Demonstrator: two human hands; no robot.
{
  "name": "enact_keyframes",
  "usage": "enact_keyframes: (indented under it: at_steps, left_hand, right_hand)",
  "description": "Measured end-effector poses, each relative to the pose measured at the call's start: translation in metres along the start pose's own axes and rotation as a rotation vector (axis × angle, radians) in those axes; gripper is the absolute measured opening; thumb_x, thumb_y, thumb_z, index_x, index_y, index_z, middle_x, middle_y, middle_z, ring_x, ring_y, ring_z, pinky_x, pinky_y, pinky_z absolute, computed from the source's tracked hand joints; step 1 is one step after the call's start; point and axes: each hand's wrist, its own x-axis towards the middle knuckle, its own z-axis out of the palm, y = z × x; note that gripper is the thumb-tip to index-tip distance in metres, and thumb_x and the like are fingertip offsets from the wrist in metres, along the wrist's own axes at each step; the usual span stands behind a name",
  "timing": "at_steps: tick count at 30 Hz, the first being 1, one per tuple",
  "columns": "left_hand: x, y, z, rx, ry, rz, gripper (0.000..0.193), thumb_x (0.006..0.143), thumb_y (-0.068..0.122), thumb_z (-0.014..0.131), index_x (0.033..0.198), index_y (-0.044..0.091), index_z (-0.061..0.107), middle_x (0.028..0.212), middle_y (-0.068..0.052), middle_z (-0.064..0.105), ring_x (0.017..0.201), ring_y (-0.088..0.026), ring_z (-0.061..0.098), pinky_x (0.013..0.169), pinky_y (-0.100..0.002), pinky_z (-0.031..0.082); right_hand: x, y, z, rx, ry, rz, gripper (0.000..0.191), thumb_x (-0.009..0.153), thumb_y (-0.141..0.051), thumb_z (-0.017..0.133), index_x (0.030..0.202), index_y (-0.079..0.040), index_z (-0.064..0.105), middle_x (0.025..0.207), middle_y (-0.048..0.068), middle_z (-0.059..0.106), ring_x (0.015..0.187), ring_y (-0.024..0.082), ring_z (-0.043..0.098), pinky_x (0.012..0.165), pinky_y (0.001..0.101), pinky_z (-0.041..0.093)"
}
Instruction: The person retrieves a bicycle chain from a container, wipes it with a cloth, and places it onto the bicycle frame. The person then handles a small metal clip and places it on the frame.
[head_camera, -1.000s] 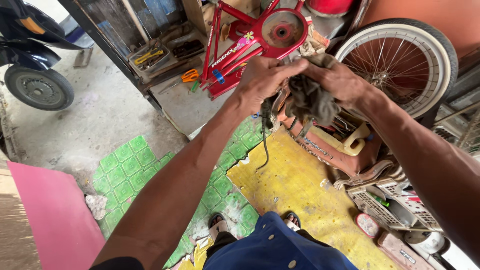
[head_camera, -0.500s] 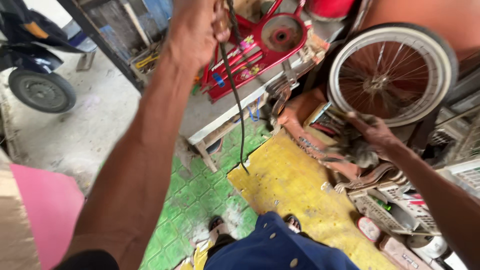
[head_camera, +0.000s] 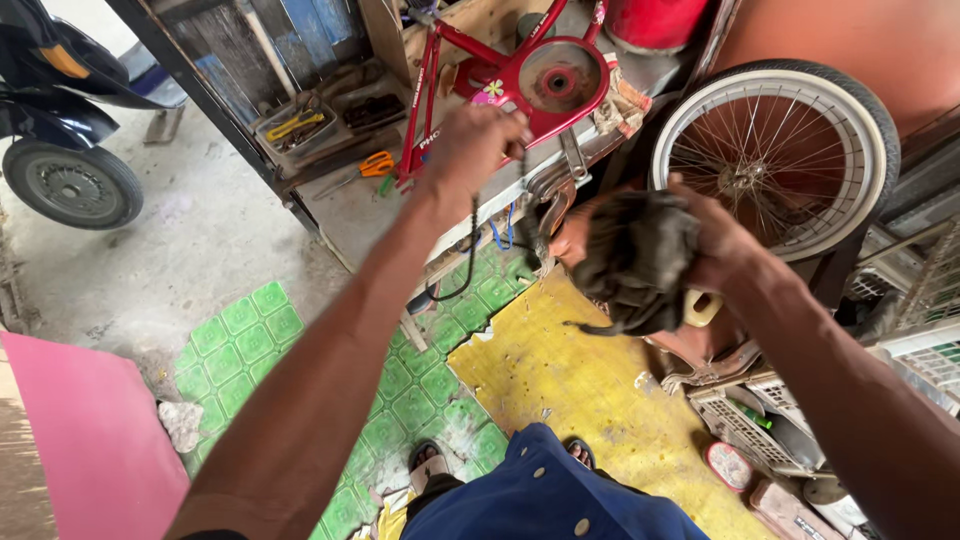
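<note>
Your left hand (head_camera: 470, 150) is at 12 o'clock, closed in a fist round a thin black chain (head_camera: 468, 262). The chain hangs in a slack loop under the fist, dark and greasy-looking, bottom of the loop level w/ the bench edge. Your right hand (head_camera: 705, 245) is at 2 o'clock, fingers curled tight round a bunched dark rag (head_camera: 635, 262); rag is grey-black, crumpled, w/ a thin tail dangling at its lower left. Can't tell if the chain's far end runs into the rag.

Behind the fist, approx 12 o'clock, a red bike frame (head_camera: 520, 75) lies on the workbench (head_camera: 350, 205), so that edge is close. Spoked wheel (head_camera: 785, 155) stands at 2 o'clock, just behind the rag hand. Crates and clutter crowd 4 o'clock. Orange scissors (head_camera: 375, 163) on the bench at 11 o'clock. Open room is low: yellow floor patch (head_camera: 560, 380) at 5–6 o'clock, green tiles (head_camera: 245, 335) at 8 o'clock, bare concrete to 10 o'clock up to the scooter wheel (head_camera: 70, 185).
</note>
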Motion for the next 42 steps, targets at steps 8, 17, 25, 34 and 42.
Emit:
enact_keyframes:
  at_steps: [8, 17, 25, 34, 42]
  left_hand:
    - [-0.025, -0.048, 0.048, 0.124, -0.104, 0.012, 0.023, 0.088, 0.017, 0.058, 0.089, 0.003, 0.075, 0.076, -0.01, 0.073, 0.064, -0.016, 0.065, 0.06, -0.035, 0.053]
    - [-0.036, -0.058, 0.071, 0.497, -0.234, 0.131, 0.022, 0.089, 0.02, 0.059, 0.087, 0.0, 0.068, 0.073, -0.021, 0.07, 0.063, -0.028, 0.069, 0.06, -0.042, 0.053]
    - [-0.04, -0.067, 0.078, 0.509, -0.195, 0.277, 0.034, 0.094, 0.029, 0.062, 0.079, -0.001, 0.06, 0.066, -0.023, 0.057, 0.058, -0.032, 0.056, 0.058, -0.044, 0.048]
    - [-0.048, -0.049, 0.075, 0.492, -0.238, 0.259, 0.036, 0.095, 0.029, 0.063, 0.078, -0.002, 0.056, 0.061, -0.022, 0.054, 0.055, -0.027, 0.047, 0.057, -0.043, 0.045]
    - [-0.053, -0.032, 0.061, 0.455, -0.293, 0.323, 0.03, 0.096, 0.03, 0.061, 0.088, 0.001, 0.068, 0.076, -0.019, 0.07, 0.068, -0.029, 0.068, 0.067, -0.043, 0.054]
  right_hand:
    - [0.047, 0.021, 0.079, 0.477, 0.113, 0.059, 0.038, 0.11, -0.033, 0.046, 0.082, -0.012, 0.062, 0.064, 0.002, 0.06, 0.052, 0.013, 0.054, 0.05, 0.0306, 0.05]
    - [0.08, 0.018, 0.032, 0.55, -0.071, 0.118, 0.031, 0.101, -0.025, 0.064, 0.077, -0.007, 0.066, 0.054, -0.003, 0.054, 0.035, 0.009, 0.04, 0.029, 0.0261, 0.032]
    - [0.09, -0.008, 0.008, 0.647, 0.042, -0.014, 0.029, 0.101, -0.024, 0.06, 0.079, -0.005, 0.066, 0.056, -0.001, 0.054, 0.039, 0.011, 0.042, 0.033, 0.0275, 0.035]
    - [0.086, -0.023, 0.001, 0.663, 0.09, -0.081, 0.028, 0.101, -0.022, 0.055, 0.082, -0.004, 0.066, 0.059, 0.0, 0.055, 0.043, 0.012, 0.045, 0.038, 0.0291, 0.038]
    - [0.083, -0.047, -0.004, 0.679, 0.149, -0.167, 0.028, 0.1, -0.021, 0.051, 0.084, -0.003, 0.066, 0.061, 0.002, 0.056, 0.046, 0.014, 0.048, 0.043, 0.0305, 0.041]
